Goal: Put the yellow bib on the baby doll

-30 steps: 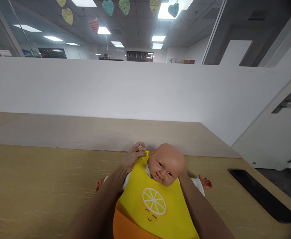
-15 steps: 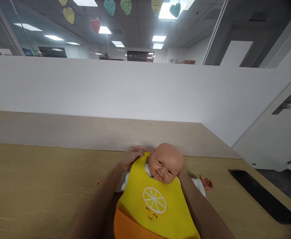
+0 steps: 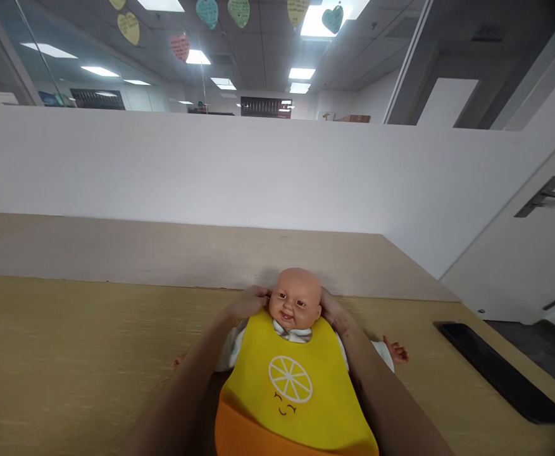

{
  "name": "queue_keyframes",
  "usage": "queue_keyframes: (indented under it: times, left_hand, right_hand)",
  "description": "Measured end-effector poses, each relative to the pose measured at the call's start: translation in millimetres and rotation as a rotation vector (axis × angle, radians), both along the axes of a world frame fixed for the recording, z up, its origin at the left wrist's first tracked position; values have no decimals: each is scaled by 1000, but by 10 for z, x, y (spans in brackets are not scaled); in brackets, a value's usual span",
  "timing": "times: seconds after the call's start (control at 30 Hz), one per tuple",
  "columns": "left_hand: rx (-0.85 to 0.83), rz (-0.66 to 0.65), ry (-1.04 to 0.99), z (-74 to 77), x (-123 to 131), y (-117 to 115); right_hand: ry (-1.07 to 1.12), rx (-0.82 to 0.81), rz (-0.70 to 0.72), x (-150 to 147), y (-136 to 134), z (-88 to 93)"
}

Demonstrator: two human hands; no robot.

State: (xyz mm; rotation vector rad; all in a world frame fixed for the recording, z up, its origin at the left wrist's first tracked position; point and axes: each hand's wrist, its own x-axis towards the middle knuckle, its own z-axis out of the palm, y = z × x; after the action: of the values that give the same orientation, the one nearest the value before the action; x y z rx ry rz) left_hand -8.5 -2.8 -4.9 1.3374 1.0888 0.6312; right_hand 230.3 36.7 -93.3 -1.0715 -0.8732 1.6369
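Note:
A bald baby doll (image 3: 297,292) in white clothes lies face up on the table, its arms spread out to both sides. Over its chest lies a yellow bib (image 3: 324,373) with a white citrus slice, a smiling face and an orange pocket (image 3: 249,430) at the bottom. My left hand (image 3: 251,301) is beside the doll's neck, fingers curled round the bib's neck strap, the tips hidden behind the head. On the other side my right hand (image 3: 333,310) reaches behind the head and neck. Its fingers are hidden there, so their grip cannot be seen.
On the right of the wooden table (image 3: 92,361) lies a long black flat object (image 3: 500,370). A raised pale ledge (image 3: 163,250) runs along the back, against a white wall (image 3: 211,168) with glass above. A door handle (image 3: 543,196) is at the far right.
The doll's head has turned from tilted right to nearly upright and shifted left. My left fingers, seen on the bib's strap end before, have moved in behind the neck. My right hand shows more now.

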Motion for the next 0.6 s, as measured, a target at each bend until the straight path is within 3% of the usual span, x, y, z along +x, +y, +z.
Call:
queue_keyframes:
  times: [0.13,0.37,0.6]
  left_hand:
    - [13,-67,3,45,-11,-28]
    - [46,-17,63,74,-8,-35]
    - [81,-12,91,-37,-23,22]
  right_hand:
    - [60,-87,1,-74,7,146]
    - [42,-66,-36,-207,-59,451]
    - [-49,-115,-62,-244,-54,509]
